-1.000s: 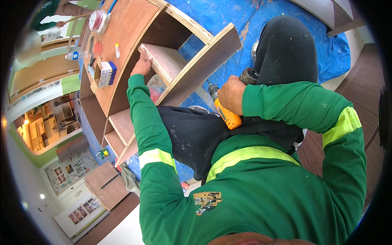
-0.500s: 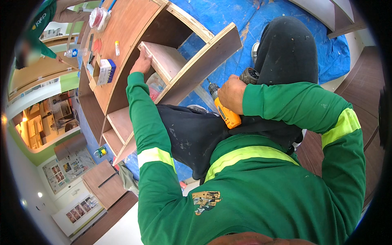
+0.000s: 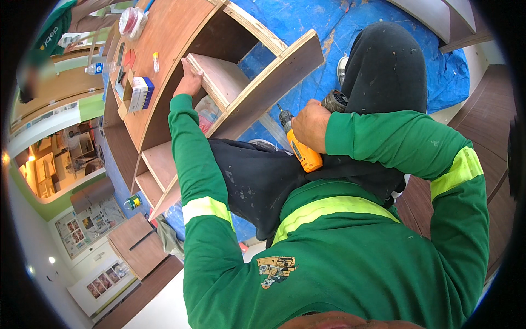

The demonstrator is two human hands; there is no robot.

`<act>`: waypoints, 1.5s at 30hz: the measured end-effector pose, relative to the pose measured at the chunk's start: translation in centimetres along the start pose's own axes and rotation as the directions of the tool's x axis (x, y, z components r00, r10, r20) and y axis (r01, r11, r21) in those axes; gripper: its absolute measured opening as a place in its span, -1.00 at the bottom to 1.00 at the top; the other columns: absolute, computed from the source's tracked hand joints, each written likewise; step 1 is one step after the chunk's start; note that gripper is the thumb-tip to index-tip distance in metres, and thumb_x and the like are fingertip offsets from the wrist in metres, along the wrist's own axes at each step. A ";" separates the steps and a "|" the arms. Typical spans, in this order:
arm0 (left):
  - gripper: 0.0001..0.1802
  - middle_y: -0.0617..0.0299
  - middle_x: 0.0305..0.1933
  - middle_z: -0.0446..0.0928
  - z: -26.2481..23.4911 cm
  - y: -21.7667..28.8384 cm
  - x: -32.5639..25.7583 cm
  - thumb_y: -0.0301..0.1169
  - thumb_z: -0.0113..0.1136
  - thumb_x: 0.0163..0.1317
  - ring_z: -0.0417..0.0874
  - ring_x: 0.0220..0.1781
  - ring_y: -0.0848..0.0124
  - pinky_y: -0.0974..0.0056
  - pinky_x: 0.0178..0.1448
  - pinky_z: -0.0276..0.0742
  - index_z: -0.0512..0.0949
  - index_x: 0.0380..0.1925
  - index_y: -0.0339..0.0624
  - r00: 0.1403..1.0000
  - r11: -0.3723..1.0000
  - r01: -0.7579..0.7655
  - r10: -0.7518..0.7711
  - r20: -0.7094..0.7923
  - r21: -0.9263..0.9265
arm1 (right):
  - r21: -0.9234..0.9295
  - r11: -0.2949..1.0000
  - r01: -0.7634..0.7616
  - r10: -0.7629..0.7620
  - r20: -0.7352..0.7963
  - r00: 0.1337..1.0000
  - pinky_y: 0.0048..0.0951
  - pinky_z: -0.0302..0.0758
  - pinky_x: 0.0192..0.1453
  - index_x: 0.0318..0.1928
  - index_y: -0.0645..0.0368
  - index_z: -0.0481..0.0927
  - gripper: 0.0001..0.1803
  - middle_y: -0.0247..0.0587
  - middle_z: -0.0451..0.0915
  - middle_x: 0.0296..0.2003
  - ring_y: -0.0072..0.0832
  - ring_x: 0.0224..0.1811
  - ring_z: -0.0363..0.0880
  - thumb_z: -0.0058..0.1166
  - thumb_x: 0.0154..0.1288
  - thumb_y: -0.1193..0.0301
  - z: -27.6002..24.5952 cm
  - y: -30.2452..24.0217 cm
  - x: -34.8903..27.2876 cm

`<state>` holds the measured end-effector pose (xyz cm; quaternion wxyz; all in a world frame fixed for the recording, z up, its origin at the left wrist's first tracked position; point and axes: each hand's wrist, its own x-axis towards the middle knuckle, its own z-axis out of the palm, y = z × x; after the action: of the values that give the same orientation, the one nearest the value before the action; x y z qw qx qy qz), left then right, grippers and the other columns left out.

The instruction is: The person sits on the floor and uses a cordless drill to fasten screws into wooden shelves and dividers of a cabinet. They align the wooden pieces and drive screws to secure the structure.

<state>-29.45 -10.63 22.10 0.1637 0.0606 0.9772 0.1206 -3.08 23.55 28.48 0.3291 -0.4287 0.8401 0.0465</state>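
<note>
Small blue-and-white box (image 3: 141, 93) lies on the wooden shelf unit (image 3: 164, 49) at far left. Left hand (image 3: 189, 81), fingers flat, presses the unit's inner shelf board (image 3: 222, 77). Centre-right, right hand (image 3: 311, 125) wraps the orange cordless drill (image 3: 300, 149), held over the person's lap w/ bit toward the unit.

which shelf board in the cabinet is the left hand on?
The left hand rests on the upper shelf board, at its edge. The two lower shelf boards sit untouched further down.

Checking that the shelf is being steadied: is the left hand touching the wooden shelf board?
Touching. The head view shows the left hand laid flat against the edge of the shelf board, with no gap visible.
</note>
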 end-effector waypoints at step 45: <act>-0.14 -0.36 0.55 0.35 -0.5 0.5 0.5 -0.05 0.01 0.57 0.39 0.59 -0.23 -0.02 0.66 0.24 -0.09 0.72 0.00 0.995 0.997 0.035 -0.042 0.093 0.074 | 0.000 1.000 0.014 -0.014 0.035 0.999 0.01 0.55 -0.01 0.09 0.08 0.79 -0.70 -0.29 0.76 0.02 -0.27 0.09 0.77 0.24 0.42 0.31 -0.1 0.2 0.0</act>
<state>-30.06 -10.19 22.51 0.2096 0.0533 0.9731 0.0788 -3.30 23.60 28.53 0.3441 -0.4339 0.8311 0.0516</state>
